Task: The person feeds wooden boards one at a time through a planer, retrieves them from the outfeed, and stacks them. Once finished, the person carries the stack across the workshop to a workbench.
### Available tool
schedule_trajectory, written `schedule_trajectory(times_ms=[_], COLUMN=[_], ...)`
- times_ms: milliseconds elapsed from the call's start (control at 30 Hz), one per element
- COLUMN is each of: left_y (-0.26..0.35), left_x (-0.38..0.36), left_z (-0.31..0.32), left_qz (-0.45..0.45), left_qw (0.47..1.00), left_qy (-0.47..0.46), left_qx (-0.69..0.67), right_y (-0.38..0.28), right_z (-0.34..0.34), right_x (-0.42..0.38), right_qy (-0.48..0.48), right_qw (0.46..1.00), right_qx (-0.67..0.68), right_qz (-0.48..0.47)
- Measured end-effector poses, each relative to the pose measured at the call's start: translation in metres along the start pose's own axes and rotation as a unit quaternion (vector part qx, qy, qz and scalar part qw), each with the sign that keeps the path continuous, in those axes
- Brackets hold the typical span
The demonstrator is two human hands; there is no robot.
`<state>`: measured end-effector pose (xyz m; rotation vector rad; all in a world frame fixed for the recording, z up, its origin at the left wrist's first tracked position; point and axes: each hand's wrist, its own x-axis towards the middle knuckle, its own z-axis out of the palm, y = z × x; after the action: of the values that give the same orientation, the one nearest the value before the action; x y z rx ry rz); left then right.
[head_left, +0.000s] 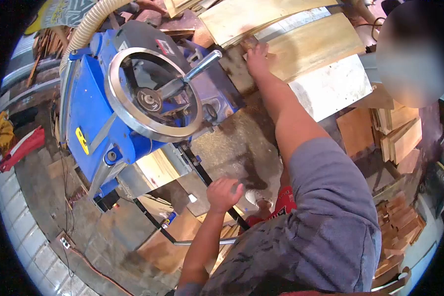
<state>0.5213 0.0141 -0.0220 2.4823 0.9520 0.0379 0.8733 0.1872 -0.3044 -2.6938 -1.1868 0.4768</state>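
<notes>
My right hand [257, 58] reaches forward onto the near-left end of a wide wooden board [315, 47], its fingers apart on the wood near the corner. The undersides of those fingers are hidden. My left hand [224, 194] hovers low in front of me beside the machine's black frame, loosely open and holding nothing visible. To the left stands a blue woodworking machine [86, 106], which looks like a planer, with a big metal handwheel [114, 101] and its crank handle. A pale board [158, 168] lies at the near side of the machine.
A beige ribbed hose [86, 29] rises from the machine. Another board [251, 19] and a white sheet [333, 89] lie around the wide one. Wood blocks [402, 133] and scrap strips [399, 227] are piled right. A blue can [169, 220] stands below; a person [414, 59] is at right.
</notes>
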Motion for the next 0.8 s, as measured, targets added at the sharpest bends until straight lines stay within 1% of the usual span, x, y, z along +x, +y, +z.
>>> schedule_trajectory(times_ms=[33,100,167,233,333,367,400,467,500,567,600,633,667,700,767,800], left_y=[0.0,0.001,0.003,0.005,0.0,-0.001,-0.002,-0.002,-0.003,-0.001,-0.001,0.001,0.004,0.008,0.017,0.02], left_x=[0.0,0.001,0.001,0.001,-0.003,-0.005,-0.005,-0.01,-0.01,-0.012,-0.011,-0.009,-0.009,-0.009,-0.01,-0.011], left_z=[0.0,-0.001,-0.003,-0.004,0.002,0.002,0.004,0.007,0.009,0.008,0.006,0.004,0.001,-0.002,-0.007,-0.009], left_qz=[0.014,0.014,0.013,-0.002,0.013,0.019,0.011,0.011,0.016,0.03,0.0,-0.03,-0.031,-0.021,-0.059,-0.052], left_qw=[1.0,1.0,1.0,1.0,1.0,0.999,0.999,0.999,0.999,0.997,0.999,0.999,0.999,0.999,0.998,0.998], left_qy=[0.015,0.009,0.004,0.009,0.022,0.027,0.026,0.029,0.051,0.075,0.046,0.016,0.016,0.021,0.018,0.026], left_qx=[-0.002,-0.004,-0.007,-0.009,0.009,0.008,0.017,0.021,0.012,-0.003,-0.009,-0.014,-0.013,-0.018,-0.007,-0.015], right_y=[-0.004,-0.007,-0.005,-0.001,0.005,0.006,0.008,0.015,0.02,0.032,0.038,0.047,0.057,0.069,0.094,0.105], right_z=[-0.005,-0.01,-0.01,-0.008,-0.019,-0.03,-0.04,-0.074,-0.097,-0.149,-0.174,-0.198,-0.22,-0.238,-0.276,-0.317], right_x=[-0.003,-0.008,-0.019,-0.041,-0.059,-0.07,-0.08,-0.115,-0.134,-0.18,-0.202,-0.225,-0.242,-0.255,-0.286,-0.307], right_qy=[0.009,0.022,0.002,0.008,0.047,0.067,0.076,0.132,0.142,0.113,0.124,0.134,0.143,0.153,0.269,0.252], right_qw=[1.0,0.999,0.999,1.0,0.999,0.997,0.996,0.981,0.981,0.961,0.962,0.944,0.924,0.925,0.883,0.871], right_qx=[0.005,0.009,0.04,0.024,0.003,-0.002,-0.005,0.122,0.116,0.222,0.216,0.274,0.331,0.323,0.376,0.421], right_qz=[0.011,0.028,0.015,0.009,-0.018,-0.037,-0.036,-0.07,-0.068,-0.116,-0.115,-0.122,-0.131,-0.131,-0.081,-0.015])
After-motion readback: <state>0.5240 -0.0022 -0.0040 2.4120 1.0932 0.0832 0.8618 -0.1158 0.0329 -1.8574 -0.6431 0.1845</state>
